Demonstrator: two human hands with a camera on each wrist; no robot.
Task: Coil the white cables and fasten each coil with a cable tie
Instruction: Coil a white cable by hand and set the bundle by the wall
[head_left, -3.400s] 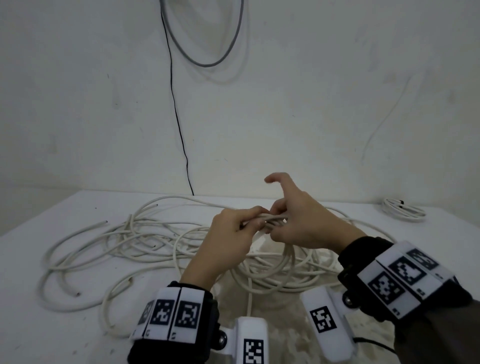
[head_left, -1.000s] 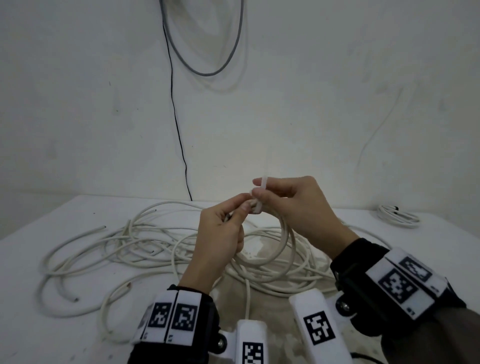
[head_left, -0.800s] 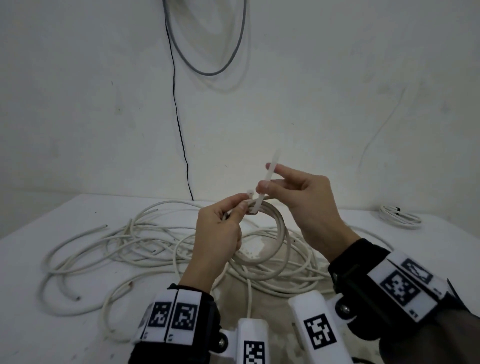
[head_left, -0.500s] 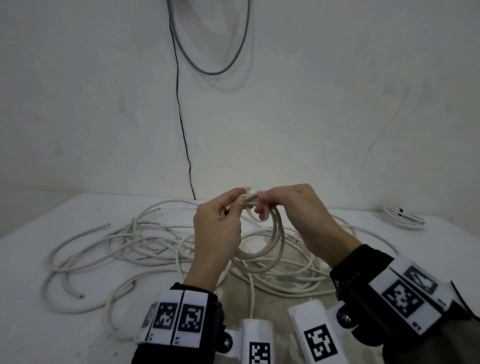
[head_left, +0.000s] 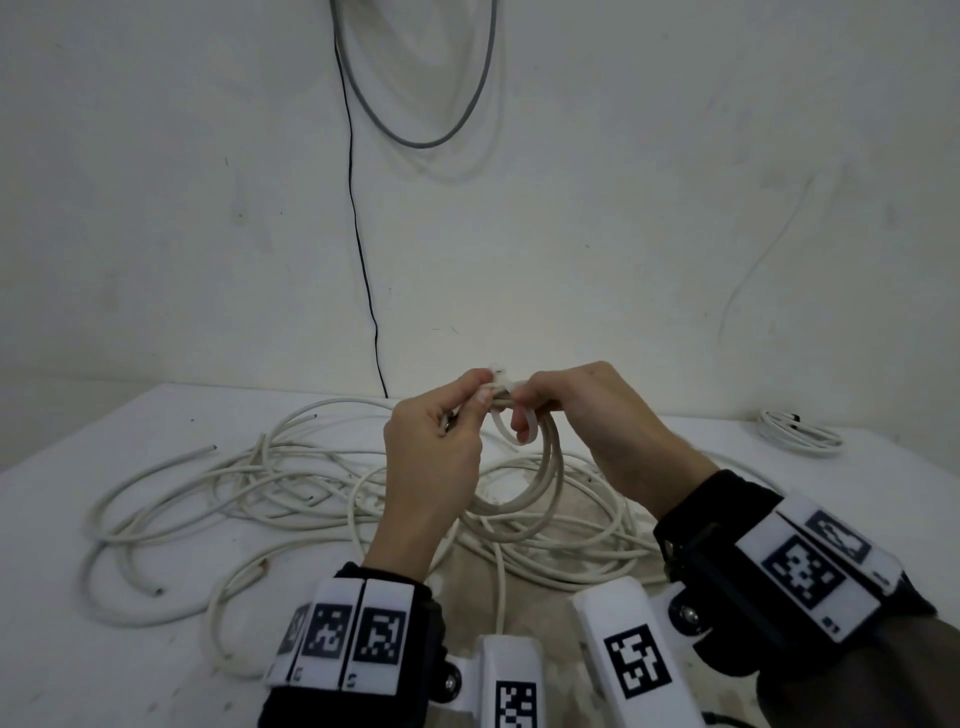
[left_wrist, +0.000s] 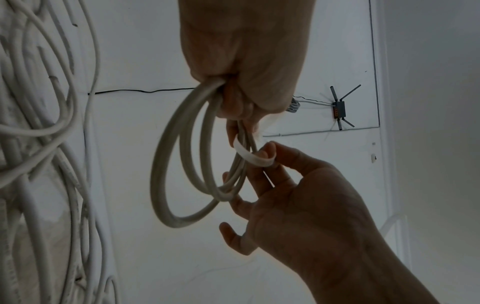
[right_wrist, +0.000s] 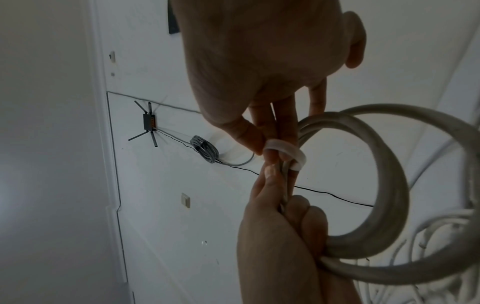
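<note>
So the left hand (head_left: 431, 457) is pinching the small coil of off-white round cable (head_left: 540, 467) at its top, up above the white surface (head_left: 104, 649), while the right hand (head_left: 587, 421) fingers (right_wrist: 262, 131) pinch the flat white plastic cable tie (right_wrist: 285, 152) looped around the strands right beside that grip, strap crossing the bundle.

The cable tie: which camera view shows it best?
The right wrist view: the cable tie arcs over the coil, unobstructed, with the right hand pinching it. The left wrist view shows its band nearly as well. In the head view it is small, partly hidden behind the fingers.
</note>
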